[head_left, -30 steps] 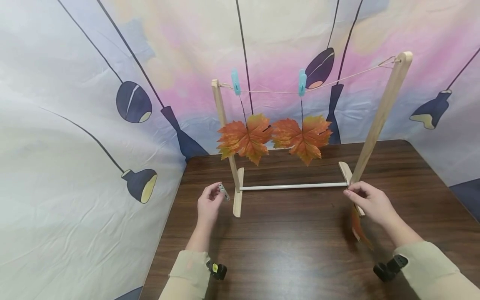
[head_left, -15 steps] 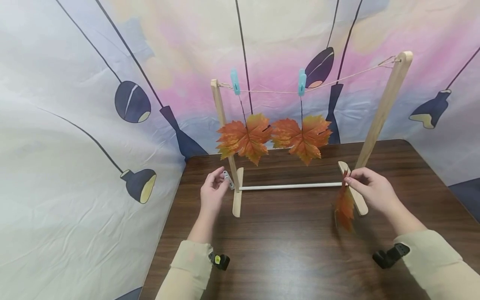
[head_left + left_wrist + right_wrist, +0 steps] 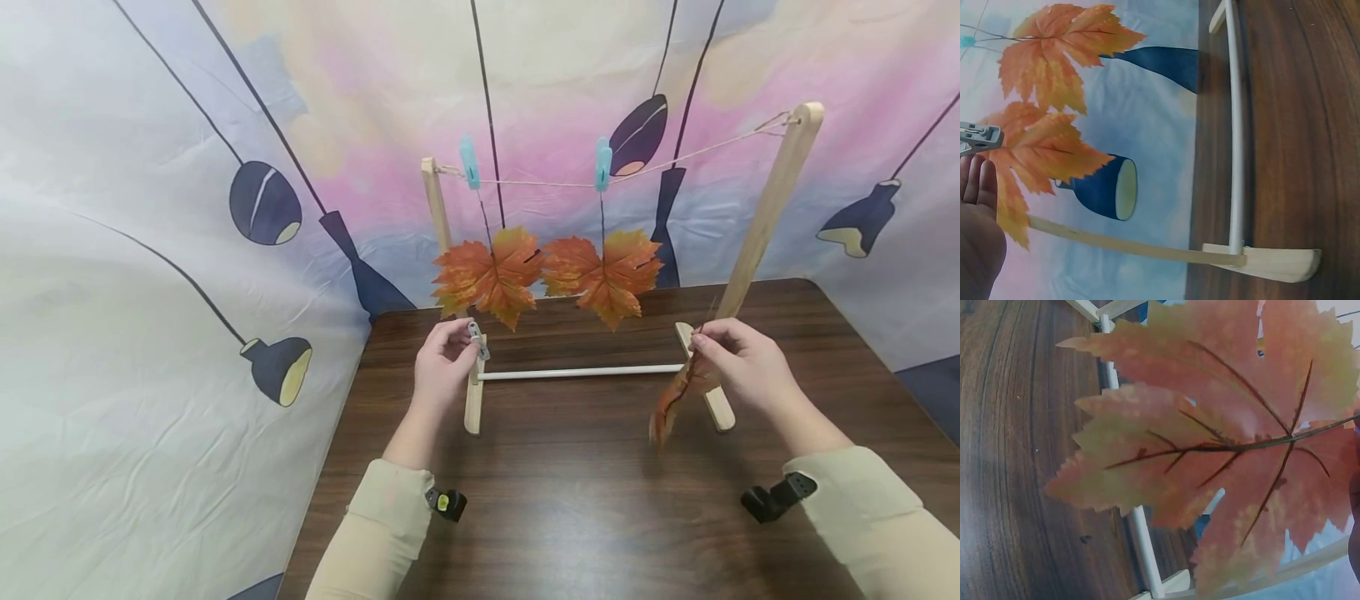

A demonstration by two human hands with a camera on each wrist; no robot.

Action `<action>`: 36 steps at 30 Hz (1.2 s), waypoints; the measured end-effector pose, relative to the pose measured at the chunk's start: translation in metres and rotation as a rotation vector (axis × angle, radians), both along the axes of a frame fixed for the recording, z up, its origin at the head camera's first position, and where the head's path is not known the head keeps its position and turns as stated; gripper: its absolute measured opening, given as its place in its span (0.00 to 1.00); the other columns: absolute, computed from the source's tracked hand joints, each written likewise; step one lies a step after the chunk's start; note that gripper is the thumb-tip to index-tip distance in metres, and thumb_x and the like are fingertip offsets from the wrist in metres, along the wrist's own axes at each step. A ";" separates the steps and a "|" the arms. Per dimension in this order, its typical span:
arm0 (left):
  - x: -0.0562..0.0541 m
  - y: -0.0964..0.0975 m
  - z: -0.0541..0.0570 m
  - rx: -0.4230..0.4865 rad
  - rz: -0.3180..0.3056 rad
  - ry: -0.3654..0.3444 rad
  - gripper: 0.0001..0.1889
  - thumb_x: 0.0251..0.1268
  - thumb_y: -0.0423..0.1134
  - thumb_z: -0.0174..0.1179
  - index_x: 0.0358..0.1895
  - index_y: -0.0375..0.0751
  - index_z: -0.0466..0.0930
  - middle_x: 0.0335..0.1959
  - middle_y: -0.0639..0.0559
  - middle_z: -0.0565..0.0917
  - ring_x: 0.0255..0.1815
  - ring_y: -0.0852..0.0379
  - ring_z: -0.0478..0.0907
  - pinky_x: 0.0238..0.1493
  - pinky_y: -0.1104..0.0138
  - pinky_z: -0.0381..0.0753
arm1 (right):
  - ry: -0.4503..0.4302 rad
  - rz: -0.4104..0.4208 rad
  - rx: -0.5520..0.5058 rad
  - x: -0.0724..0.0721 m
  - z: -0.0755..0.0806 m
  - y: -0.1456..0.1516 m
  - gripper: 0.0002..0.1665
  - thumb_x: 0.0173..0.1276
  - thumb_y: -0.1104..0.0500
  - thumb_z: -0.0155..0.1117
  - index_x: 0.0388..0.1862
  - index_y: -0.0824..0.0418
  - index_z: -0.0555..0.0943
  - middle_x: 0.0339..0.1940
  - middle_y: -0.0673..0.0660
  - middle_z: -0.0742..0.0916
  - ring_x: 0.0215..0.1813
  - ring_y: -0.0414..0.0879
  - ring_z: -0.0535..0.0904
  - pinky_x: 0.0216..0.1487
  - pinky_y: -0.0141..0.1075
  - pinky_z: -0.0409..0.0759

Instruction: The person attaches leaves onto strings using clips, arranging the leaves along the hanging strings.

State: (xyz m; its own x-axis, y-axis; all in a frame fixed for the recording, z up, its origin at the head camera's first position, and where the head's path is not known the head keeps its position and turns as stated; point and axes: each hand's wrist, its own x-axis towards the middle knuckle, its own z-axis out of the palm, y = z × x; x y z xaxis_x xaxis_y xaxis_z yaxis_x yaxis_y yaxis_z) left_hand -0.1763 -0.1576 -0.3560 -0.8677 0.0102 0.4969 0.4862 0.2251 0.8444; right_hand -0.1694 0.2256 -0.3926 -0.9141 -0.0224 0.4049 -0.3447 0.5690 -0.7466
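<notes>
My left hand (image 3: 447,362) pinches a small pale grey clothespin (image 3: 478,340) near the rack's left post; the left wrist view shows the clothespin (image 3: 980,138) beyond the fingertips. By the right post, my right hand (image 3: 742,358) pinches the stem of an orange maple leaf (image 3: 672,398), which hangs edge-on in the head view. Its veined face, the leaf (image 3: 1229,444), fills most of the right wrist view. Two more maple leaves, a left one (image 3: 491,275) and a right one (image 3: 603,271), hang by their stems from blue clothespins (image 3: 469,164) on the string.
A wooden rack stands on the dark wood table (image 3: 570,500). String (image 3: 697,153) runs between its left post (image 3: 436,200) and right post (image 3: 768,208), with a white rod (image 3: 581,372) low between the feet. Behind hangs a cloth (image 3: 360,108) printed with lamps.
Both hands have risen toward the rack, the left also shifting right with the clothespin. The leaf in my right hand has swung left and turned.
</notes>
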 end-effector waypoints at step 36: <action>-0.043 0.059 0.071 -0.093 -0.070 0.003 0.14 0.60 0.33 0.59 0.50 0.38 0.78 0.36 0.48 0.80 0.39 0.57 0.77 0.41 0.66 0.77 | -0.031 -0.065 0.058 -0.017 0.058 0.018 0.13 0.67 0.53 0.61 0.40 0.62 0.82 0.27 0.29 0.79 0.33 0.29 0.72 0.32 0.23 0.67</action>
State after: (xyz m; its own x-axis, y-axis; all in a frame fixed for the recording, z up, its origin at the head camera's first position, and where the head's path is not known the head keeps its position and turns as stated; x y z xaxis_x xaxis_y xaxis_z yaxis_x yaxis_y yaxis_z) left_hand -0.2191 -0.0982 -0.2853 -0.8619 0.1165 0.4934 0.5057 0.2680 0.8200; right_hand -0.1864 0.2431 -0.3347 -0.9263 0.0144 0.3765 -0.2834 0.6318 -0.7215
